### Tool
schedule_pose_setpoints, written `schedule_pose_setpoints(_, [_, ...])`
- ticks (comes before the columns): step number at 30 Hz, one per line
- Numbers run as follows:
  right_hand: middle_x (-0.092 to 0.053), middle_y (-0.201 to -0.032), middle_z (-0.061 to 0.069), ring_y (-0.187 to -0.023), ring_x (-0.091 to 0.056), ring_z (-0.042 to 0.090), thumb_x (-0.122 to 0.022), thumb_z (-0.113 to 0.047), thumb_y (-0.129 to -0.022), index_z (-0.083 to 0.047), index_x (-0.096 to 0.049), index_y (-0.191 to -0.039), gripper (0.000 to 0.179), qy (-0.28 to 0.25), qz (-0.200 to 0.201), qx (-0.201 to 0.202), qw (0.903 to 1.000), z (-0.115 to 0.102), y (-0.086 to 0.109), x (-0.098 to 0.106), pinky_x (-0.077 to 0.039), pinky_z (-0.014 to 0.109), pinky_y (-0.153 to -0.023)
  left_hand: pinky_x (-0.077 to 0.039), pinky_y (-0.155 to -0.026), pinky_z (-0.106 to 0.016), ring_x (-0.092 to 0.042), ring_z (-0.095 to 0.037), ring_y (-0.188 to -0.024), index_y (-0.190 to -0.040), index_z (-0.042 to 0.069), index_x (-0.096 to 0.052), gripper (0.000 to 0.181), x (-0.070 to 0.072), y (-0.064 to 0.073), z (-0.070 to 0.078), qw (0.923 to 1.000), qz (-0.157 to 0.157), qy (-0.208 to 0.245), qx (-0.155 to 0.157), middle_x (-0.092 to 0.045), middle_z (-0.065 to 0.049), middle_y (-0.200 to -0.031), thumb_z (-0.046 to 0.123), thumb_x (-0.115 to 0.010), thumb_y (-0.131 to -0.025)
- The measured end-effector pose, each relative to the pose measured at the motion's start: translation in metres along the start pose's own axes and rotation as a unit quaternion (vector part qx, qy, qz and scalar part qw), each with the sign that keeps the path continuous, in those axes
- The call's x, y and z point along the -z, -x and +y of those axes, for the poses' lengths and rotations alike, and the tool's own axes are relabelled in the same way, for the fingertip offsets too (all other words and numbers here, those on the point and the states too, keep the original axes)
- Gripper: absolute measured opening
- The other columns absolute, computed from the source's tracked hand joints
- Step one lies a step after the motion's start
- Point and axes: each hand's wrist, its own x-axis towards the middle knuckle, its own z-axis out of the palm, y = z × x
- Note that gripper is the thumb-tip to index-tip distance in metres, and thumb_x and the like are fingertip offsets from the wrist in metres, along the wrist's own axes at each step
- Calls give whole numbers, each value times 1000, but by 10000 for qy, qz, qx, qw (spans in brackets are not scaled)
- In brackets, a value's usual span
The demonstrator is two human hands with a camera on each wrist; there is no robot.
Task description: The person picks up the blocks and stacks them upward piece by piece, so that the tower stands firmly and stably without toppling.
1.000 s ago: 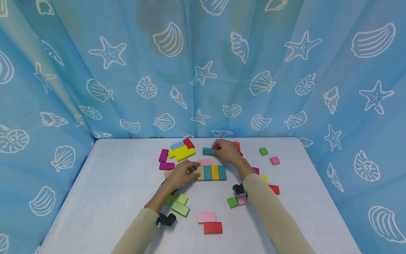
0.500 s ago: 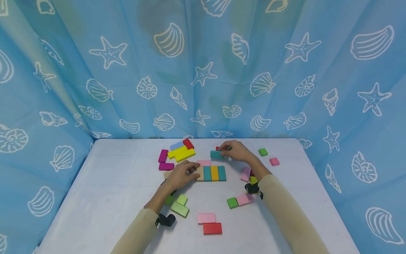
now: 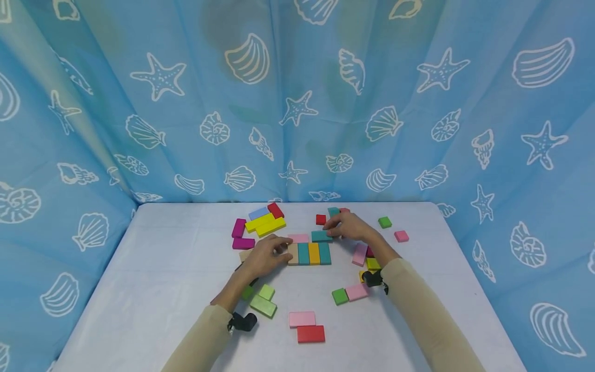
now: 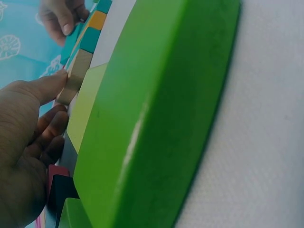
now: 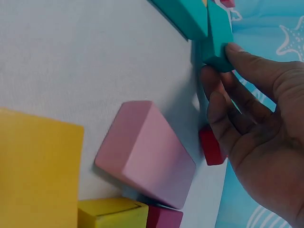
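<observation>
My left hand [image 3: 268,256] rests at the left side of a tan wooden block [image 3: 293,254], its thumb and fingertips holding it; the other fingers curl below in the left wrist view. That block begins a side-by-side row with a teal block [image 3: 303,254], an orange-yellow block [image 3: 314,254] and another teal block [image 3: 325,254]. Behind the row lies a pink block [image 3: 298,238]. My right hand [image 3: 348,227] pinches a further teal block [image 5: 217,40] by its right end, just behind the row's right half. Whether this block touches the table cannot be told.
Yellow blocks [image 3: 266,225] and purple blocks [image 3: 244,243] lie back left. Light green blocks [image 3: 263,306] sit near the left wrist. In front are a pink block [image 3: 302,319] and a red block [image 3: 311,334]. Right of the row lies another pink block [image 5: 147,156]. A small red block [image 3: 321,219] stands behind.
The right hand has brought the teal block from the back toward me and slightly right, to the row's rear edge. The left hand stays in place.
</observation>
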Motion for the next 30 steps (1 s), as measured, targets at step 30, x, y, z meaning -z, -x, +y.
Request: schedule_pose_setpoints(30, [-69,-107,1,-92,-60,20,-68,-16,-97,-15,-74,-109,14,68,-61,-187,9998,-16,0,-10,-55,32,-84,-53,-88,-29,-58,-12,-101,-135,20,-64,45,1,1,2,10000,1,47,-35,-62,3,-114,30,-74,-93])
